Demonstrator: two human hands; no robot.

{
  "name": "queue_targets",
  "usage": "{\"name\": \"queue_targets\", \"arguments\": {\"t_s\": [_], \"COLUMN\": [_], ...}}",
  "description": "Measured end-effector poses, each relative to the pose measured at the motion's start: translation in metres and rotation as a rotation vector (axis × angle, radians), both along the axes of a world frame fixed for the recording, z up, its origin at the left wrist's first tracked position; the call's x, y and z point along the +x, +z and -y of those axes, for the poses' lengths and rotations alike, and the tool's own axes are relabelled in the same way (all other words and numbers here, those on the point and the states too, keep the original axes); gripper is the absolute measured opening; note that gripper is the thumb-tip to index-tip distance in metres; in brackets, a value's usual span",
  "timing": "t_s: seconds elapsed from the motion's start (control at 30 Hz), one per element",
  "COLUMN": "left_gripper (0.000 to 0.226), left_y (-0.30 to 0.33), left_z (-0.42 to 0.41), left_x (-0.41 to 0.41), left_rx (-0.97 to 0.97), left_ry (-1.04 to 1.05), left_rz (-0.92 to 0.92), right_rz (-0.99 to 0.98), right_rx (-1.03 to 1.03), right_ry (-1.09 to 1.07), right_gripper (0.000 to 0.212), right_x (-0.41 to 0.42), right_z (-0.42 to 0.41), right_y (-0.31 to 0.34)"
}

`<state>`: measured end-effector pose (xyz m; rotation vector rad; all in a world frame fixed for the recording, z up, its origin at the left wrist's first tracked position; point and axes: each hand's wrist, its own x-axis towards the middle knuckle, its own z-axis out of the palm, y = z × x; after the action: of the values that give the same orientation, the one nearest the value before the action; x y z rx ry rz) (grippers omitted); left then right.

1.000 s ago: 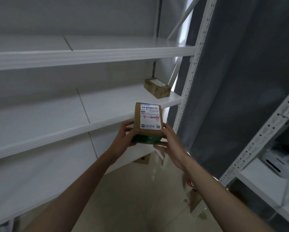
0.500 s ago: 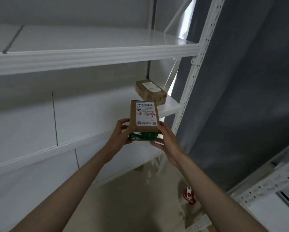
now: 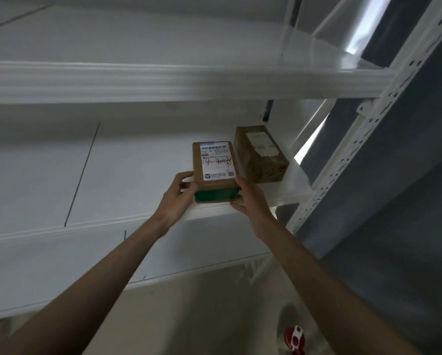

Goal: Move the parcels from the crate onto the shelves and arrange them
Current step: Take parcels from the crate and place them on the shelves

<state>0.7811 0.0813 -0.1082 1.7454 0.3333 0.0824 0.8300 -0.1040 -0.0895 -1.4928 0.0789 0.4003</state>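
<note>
Placing the labelled parcel (image 3: 214, 172): left hand (image 3: 177, 198) and right hand (image 3: 248, 198) grip its near corners; slide it level onto the middle shelf (image 3: 112, 175), just beside the stored parcel (image 3: 261, 155).

labelled parcel (image 3: 216, 167) in both hands' grip, beside shelved parcel (image 3: 261, 155)

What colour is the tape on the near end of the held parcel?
Dark green tape, seen best in the head view.
</note>
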Motion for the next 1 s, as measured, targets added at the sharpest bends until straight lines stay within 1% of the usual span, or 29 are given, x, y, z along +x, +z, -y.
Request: {"name": "queue_targets", "arguments": {"t_s": [0.13,0.27,0.4,0.5,0.6,0.67,0.73,0.8,0.87,0.9,0.93,1.0], "left_gripper": [0.041,0.043,0.051,0.059,0.059,0.054,0.047,0.040,0.039,0.041,0.042,0.046], "left_y": [-0.002,-0.006,-0.013,-0.014,-0.015,-0.014,-0.007,0.001,0.008,0.012,0.017,0.024], "left_z": [-0.005,-0.008,-0.009,-0.007,-0.008,-0.010,-0.015,-0.026,-0.043,-0.053,-0.062,-0.079], "left_x": [0.042,0.082,0.109,0.111,0.098,0.084,0.066,0.046,0.021,0.008,-0.006,-0.036], "left_rx": [0.016,-0.015,-0.097,-0.183,-0.155,-0.116,-0.046,0.120,0.375,0.491,0.572,0.663], "left_ry": [0.026,0.042,0.012,-0.025,-0.032,-0.022,-0.031,-0.095,-0.165,-0.178,-0.182,-0.167], "left_rz": [-0.017,-0.065,-0.141,-0.179,-0.189,-0.190,-0.179,-0.157,-0.150,-0.160,-0.177,-0.213], "right_rz": [-0.026,-0.052,-0.104,-0.099,-0.047,-0.003,-0.008,-0.013,0.021,0.057,0.099,0.196], "right_rx": [-0.033,-0.076,-0.069,-0.111,-0.230,-0.296,-0.301,-0.342,-0.452,-0.513,-0.580,-0.701], "right_ry": [-0.005,-0.054,-0.054,-0.027,0.014,0.017,0.061,0.197,0.411,0.510,0.590,0.712], "right_gripper": [0.012,0.013,0.029,0.033,0.029,0.035,0.033,0.026,0.023,0.025,0.028,0.034], "right_x": [0.047,0.087,0.113,0.117,0.105,0.094,0.079,0.061,0.041,0.032,0.025,0.012], "right_z": [-0.018,-0.032,-0.038,-0.036,-0.026,-0.016,-0.008,-0.003,-0.007,-0.014,-0.024,-0.054], "right_y": [0.002,-0.012,-0.024,-0.029,-0.032,-0.032,-0.028,-0.018,-0.006,-0.001,0.002,0.007]}}
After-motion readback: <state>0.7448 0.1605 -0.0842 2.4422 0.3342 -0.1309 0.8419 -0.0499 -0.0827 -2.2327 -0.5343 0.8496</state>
